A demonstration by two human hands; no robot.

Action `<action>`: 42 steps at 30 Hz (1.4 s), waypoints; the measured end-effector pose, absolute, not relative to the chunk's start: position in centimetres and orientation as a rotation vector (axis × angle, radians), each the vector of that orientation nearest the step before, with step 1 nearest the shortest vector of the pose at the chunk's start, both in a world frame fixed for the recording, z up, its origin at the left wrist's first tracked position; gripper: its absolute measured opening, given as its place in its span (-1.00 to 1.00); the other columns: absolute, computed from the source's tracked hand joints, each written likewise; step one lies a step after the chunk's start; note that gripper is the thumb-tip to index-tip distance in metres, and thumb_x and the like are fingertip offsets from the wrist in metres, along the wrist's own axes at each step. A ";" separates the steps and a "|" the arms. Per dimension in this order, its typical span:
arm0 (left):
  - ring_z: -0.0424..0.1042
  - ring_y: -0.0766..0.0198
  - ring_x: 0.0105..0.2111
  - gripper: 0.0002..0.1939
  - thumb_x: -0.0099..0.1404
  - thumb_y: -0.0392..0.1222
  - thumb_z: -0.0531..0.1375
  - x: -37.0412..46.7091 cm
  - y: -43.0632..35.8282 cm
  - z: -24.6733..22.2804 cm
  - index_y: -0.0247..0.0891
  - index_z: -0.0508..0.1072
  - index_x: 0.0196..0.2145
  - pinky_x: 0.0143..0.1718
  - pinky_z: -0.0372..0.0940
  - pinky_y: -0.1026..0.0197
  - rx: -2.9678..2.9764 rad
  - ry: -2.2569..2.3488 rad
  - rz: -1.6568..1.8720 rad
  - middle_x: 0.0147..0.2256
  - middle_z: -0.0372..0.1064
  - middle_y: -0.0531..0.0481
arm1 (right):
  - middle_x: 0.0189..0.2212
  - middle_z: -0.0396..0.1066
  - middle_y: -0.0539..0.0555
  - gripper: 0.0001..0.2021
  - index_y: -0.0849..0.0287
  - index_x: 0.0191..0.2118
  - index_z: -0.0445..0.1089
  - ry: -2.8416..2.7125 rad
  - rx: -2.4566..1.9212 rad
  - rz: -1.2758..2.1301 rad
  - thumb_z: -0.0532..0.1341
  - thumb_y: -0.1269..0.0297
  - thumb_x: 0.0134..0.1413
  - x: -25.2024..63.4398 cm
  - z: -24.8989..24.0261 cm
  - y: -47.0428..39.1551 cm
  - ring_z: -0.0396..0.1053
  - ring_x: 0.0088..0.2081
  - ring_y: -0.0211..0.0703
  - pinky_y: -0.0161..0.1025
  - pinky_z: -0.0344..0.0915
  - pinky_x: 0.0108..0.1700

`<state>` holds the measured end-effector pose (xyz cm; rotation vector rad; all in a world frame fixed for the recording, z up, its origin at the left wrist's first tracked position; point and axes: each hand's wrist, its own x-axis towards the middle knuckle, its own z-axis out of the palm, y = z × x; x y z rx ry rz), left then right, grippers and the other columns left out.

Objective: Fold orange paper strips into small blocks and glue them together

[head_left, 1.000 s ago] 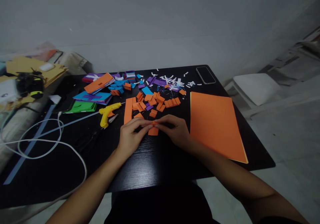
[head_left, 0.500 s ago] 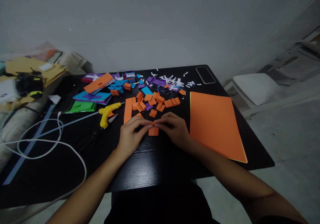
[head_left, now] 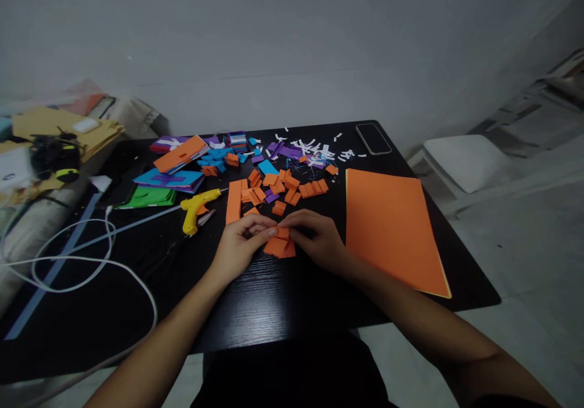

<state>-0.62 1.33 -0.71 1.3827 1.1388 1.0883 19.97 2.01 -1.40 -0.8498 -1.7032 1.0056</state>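
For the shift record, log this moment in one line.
left hand: pinching orange paper | right hand: touching same paper | glue gun: lying left | big sheet: lying right

Black counter, laid with orange paper sheets, smartphone, yellow glue gun, folded orange paper pieces, white paper scraps.

Small orange paper — lower flaps askew — between left hand and right hand

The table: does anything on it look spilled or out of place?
White scraps lie strewn near the far edge, like spilled litter. The cable looks untidy too, sprawling in loops at left and over the near edge.
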 end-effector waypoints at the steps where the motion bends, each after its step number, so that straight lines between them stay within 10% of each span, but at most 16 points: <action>1: 0.54 0.24 -0.44 -0.79 0.22 -0.05 0.41 -0.6 1.3 -0.6 -0.23 0.64 -0.28 -0.40 0.42 0.24 1.397 1.152 1.084 -0.40 0.60 -0.02 | -0.19 0.60 0.05 -0.82 0.02 -0.17 0.60 -1.695 -0.860 1.007 0.28 0.41 0.21 20.0 -1.4 2.0 0.56 -0.13 -0.11 -0.13 0.47 -0.01; 10: 0.55 0.23 -0.29 -0.71 0.26 -0.12 0.36 -0.5 0.8 -0.5 -0.21 0.52 -0.07 -0.21 0.46 0.20 1.442 1.030 1.137 -0.27 0.56 -0.03 | -0.23 0.64 0.06 -0.88 0.10 -0.18 0.58 -1.580 -1.050 1.117 0.31 0.31 0.17 19.8 -1.8 1.9 0.58 -0.19 -0.08 -0.15 0.48 -0.08; 28: 0.22 0.38 -0.58 -0.72 0.21 -0.02 0.37 0.2 0.8 -0.6 -0.23 0.42 -0.46 -0.52 0.18 0.32 1.421 1.178 1.017 -0.59 0.25 0.17 | -0.29 0.59 0.04 -0.77 0.15 -0.23 0.49 -1.429 -1.028 1.454 0.44 0.19 0.02 19.5 -2.4 2.1 0.55 -0.27 -0.16 -0.22 0.48 -0.18; 42: 0.42 0.30 -0.55 -0.71 0.25 -0.02 0.33 -0.2 1.3 -0.8 -0.25 0.44 -0.48 -0.41 0.28 0.26 1.158 1.118 0.863 -0.57 0.43 0.07 | -0.41 0.52 -0.03 -0.80 0.17 -0.35 0.52 -1.346 -1.017 1.659 0.38 0.13 0.06 19.7 -1.6 2.3 0.43 -0.36 -0.22 -0.25 0.35 -0.21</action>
